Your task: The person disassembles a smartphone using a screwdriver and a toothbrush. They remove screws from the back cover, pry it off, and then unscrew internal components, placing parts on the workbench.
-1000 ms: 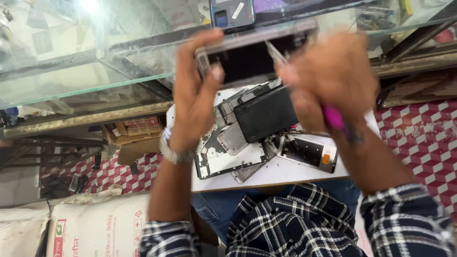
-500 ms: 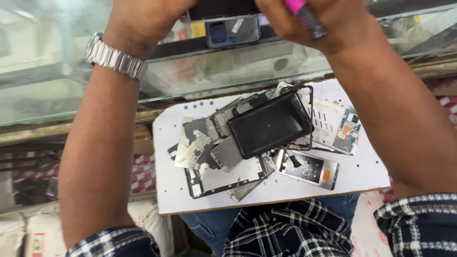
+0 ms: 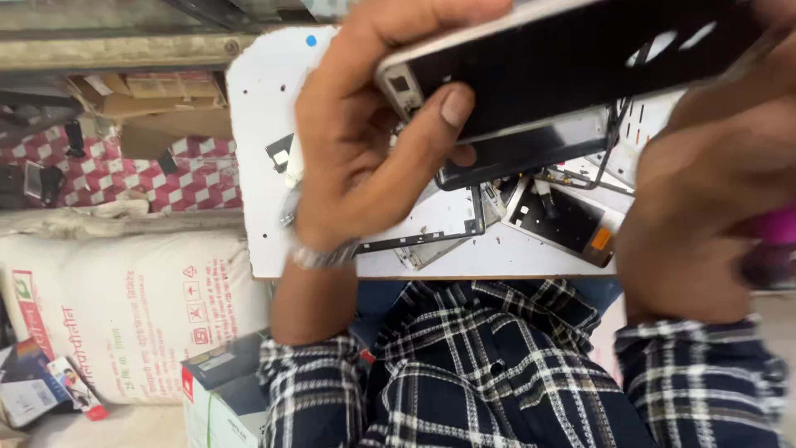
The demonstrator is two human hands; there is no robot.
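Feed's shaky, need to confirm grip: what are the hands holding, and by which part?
The left hand grips the dark phone at its left end, thumb on the glass. The right hand holds its right end and a pink tool.

Black phone, white board, perhaps pink tool.

— Position of the phone?
— Raised above my board, my left hand at its left end, my right hand at its right end.

— What lies on the board?
— Loose phone parts beneath the phone, a frame just left of them.

— Beyond the board?
— A sack to its left; a box before the sack, beside my left sleeve.
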